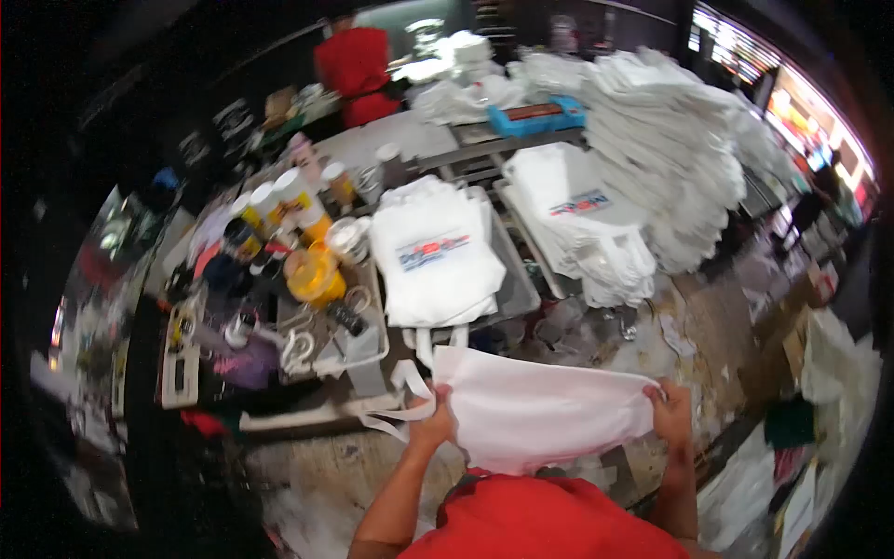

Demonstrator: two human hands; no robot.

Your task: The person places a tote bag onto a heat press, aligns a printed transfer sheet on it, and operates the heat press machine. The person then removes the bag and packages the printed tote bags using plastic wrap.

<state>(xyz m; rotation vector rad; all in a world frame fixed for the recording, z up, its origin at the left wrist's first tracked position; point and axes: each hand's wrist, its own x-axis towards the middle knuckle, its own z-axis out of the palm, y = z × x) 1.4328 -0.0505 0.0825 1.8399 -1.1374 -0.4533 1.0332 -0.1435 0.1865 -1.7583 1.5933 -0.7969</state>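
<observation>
A plain white tote bag (540, 405) is stretched sideways between my two hands, just in front of my red shirt. My left hand (436, 419) is closed on its left end, where the pale straps (402, 396) hang loose. At the opposite end, my right hand (670, 412) pinches a corner of the cloth. No print shows on the side facing me. Beyond the held bag lies a stack of white tote bags (438, 256) with a blue and red print. A second printed stack (582, 214) sits to its right.
Left of the stacks, a tray (377, 349) holds bottles, a yellow tub (315, 275) and loose tools. A large heap of white bags (652, 140) fills the back right, beside a blue box (535, 116). Another person in red (356, 70) is at the back.
</observation>
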